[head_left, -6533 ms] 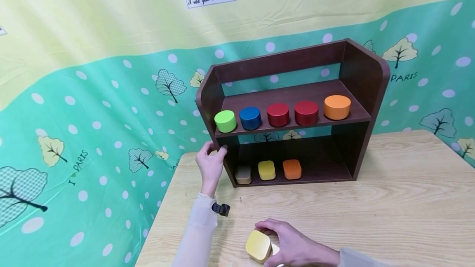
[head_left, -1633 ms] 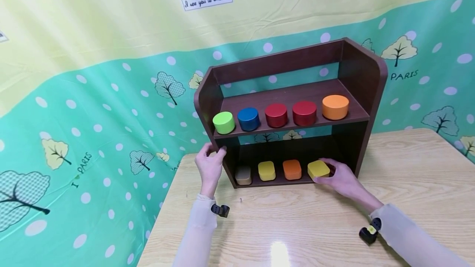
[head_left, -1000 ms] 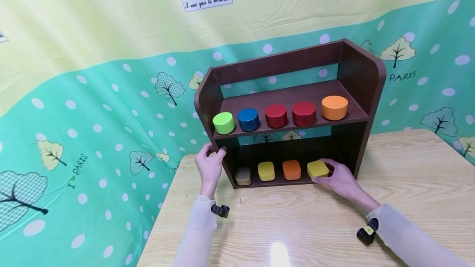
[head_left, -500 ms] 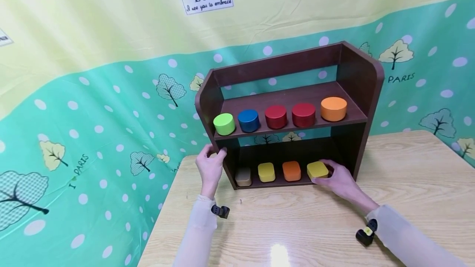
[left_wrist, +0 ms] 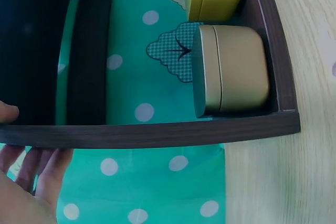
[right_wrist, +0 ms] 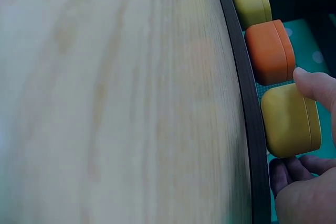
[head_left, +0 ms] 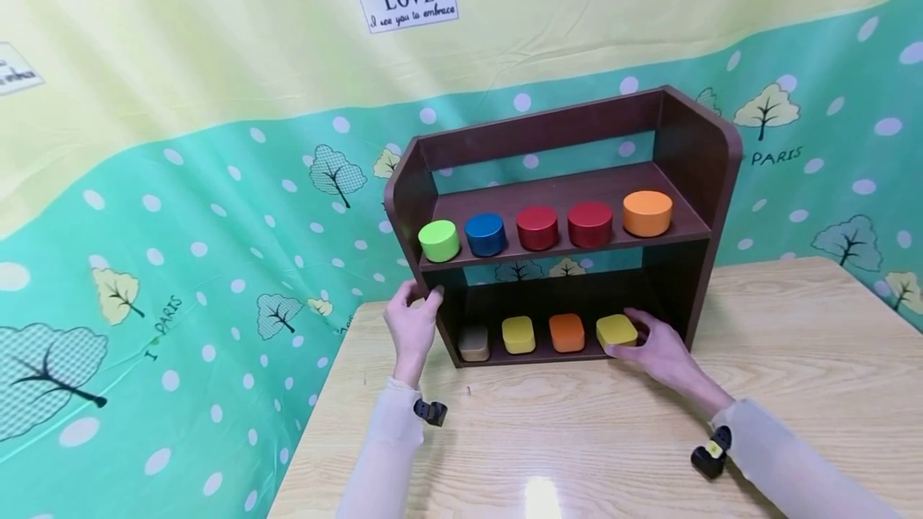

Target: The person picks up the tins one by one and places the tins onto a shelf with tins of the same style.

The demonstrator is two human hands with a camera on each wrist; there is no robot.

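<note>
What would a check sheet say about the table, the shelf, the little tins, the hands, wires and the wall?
Surface: pale wooden table, bare around the shelf.
Job's things: square yellow tin on the bottom board of the dark brown wooden shelf unit, right of the orange square tin.
Clutter: another yellow tin, beige tin; five round tins above.
Grips: right hand holds the yellow tin; left hand grips the shelf's left side.
Cables: nothing seen.
Surroundings: green dotted tree-print cloth, LOVE sign.
</note>
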